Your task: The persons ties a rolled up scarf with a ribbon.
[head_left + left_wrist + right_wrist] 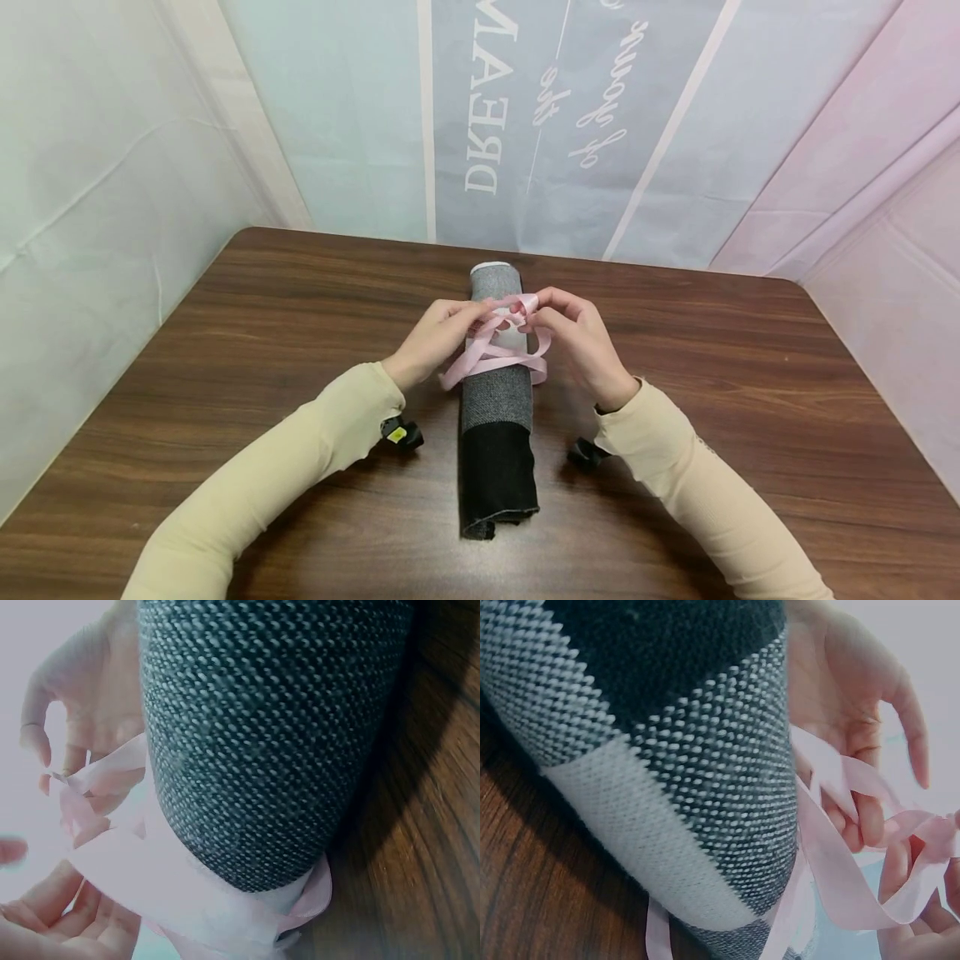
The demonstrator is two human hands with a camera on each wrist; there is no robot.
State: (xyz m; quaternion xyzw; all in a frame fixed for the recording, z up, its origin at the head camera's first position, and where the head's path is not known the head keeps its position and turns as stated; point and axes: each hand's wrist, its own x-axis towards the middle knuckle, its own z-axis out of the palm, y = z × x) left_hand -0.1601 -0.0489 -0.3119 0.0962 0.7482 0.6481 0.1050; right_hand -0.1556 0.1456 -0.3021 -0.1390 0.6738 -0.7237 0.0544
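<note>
A rolled cloth (497,396) in grey, white and black checks lies lengthwise on the table, with a pink satin ribbon (474,360) wrapped round its middle. Over the roll, my left hand (438,333) pinches part of the ribbon from the left side. From the right, my right hand (585,342) grips a twisted loop of it between thumb and fingers. The fingertips of both hands come close together above the roll. In the right wrist view, loose loops of ribbon (829,862) hang between the hands, beside the woven cloth (727,765).
The brown wooden table (300,333) extends to both sides of the roll. A printed curtain (360,125) hangs behind its far edge, and pale cloth panels stand left and right. Black wrist devices sit below each cream sleeve (300,442).
</note>
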